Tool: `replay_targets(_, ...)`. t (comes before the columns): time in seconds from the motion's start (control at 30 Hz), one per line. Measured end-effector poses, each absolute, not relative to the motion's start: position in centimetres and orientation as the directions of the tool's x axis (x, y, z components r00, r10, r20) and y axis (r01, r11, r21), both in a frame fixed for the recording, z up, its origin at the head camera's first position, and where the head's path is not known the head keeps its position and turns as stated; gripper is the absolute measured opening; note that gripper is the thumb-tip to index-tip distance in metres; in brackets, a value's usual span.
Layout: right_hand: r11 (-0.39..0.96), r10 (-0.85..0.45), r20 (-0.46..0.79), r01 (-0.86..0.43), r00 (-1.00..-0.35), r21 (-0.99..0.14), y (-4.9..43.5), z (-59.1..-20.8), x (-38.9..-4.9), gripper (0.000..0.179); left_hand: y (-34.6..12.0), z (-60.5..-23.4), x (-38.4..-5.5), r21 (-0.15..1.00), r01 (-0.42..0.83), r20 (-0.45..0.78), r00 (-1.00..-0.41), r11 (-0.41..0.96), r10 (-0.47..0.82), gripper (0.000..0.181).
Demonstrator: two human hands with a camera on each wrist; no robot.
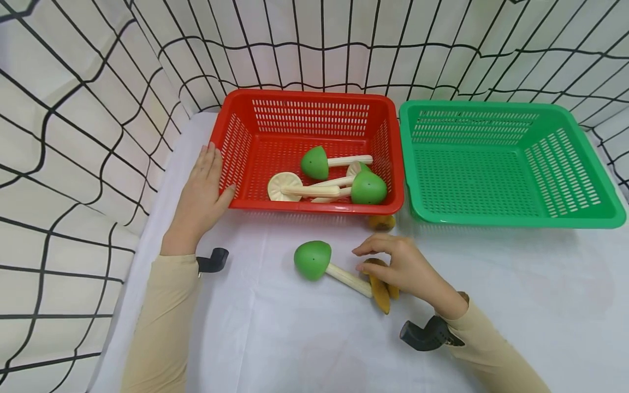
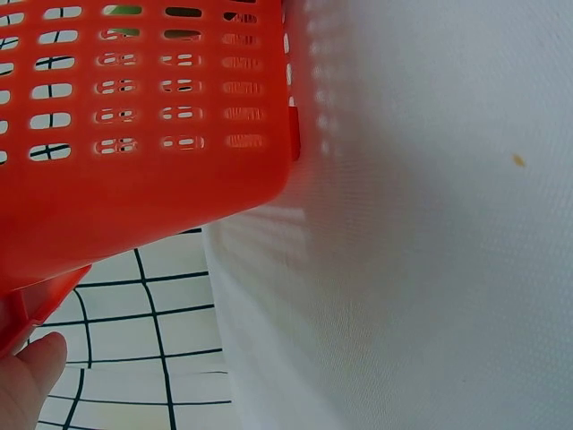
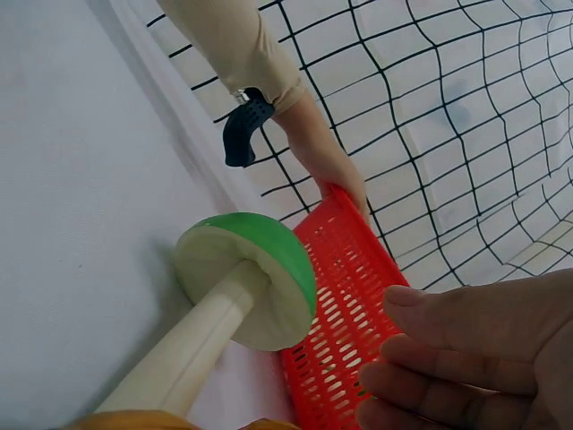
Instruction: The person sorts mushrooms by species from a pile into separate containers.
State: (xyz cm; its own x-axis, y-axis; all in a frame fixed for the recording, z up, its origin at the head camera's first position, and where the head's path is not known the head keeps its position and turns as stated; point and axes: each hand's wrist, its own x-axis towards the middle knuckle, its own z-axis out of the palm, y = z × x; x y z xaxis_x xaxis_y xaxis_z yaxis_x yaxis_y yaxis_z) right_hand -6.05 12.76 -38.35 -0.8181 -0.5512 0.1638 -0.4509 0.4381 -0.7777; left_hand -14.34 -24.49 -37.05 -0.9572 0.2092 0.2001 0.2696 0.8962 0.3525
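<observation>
My left hand (image 1: 196, 188) rests along the left rim of a red basket (image 1: 314, 206), fingers fairly straight and thumb by the front corner. Inside it lie several toy mushrooms with pale stems and green caps (image 1: 368, 188). My right hand (image 1: 405, 265) hovers over brownish-yellow pieces (image 1: 379, 295), thumb and fingers apart, with nothing visible between them; the hand partly hides these pieces, and their kind is unclear. Beside them, a green-capped toy mushroom (image 1: 313, 261) lies on the white cloth, its stem end against the pieces. The right wrist view shows that mushroom (image 3: 260, 269) close up.
A green basket (image 1: 521, 222) stands right of the red one. Another brownish-yellow piece (image 1: 381, 222) lies at the red basket's front edge, partly hidden under its rim. Black wire mesh (image 1: 295, 46) fences the back and left sides of the white-covered table.
</observation>
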Motion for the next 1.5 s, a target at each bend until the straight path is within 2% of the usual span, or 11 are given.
replay_targets(0.3,0.514,-0.622,0.066,-0.471,-0.78,-0.717,12.6,-39.8,-5.3,0.023,-24.5,-37.0,-14.2,0.362,0.276,0.206,-0.955,0.89,0.212,0.068)
replay_targets(0.6,0.529,-0.647,0.089,-0.53,-0.757,-0.663,11.8,-40.6,-5.3,0.025,-24.6,-37.1,-14.1,0.362,0.279,0.207,-0.954,0.889,0.215,0.068)
replay_targets(0.83,0.612,-0.639,0.029,-0.53,-0.769,-0.587,10.8,-41.2,-5.1,0.026,-24.6,-37.1,-14.1,0.36,0.271,0.197,-0.957,0.893,0.211,0.069)
replay_targets(1.17,0.65,-0.626,0.055,-0.56,-0.778,-0.514,10.1,-42.0,-4.9,0.024,-24.5,-37.0,-14.2,0.354,0.264,0.201,-0.958,0.897,0.203,0.067)
replay_targets(1.5,0.639,-0.607,0.056,-0.528,-0.793,-0.559,9.9,-42.0,-5.1,0.019,-24.5,-36.9,-14.2,0.364,0.269,0.196,-0.958,0.892,0.209,0.068)
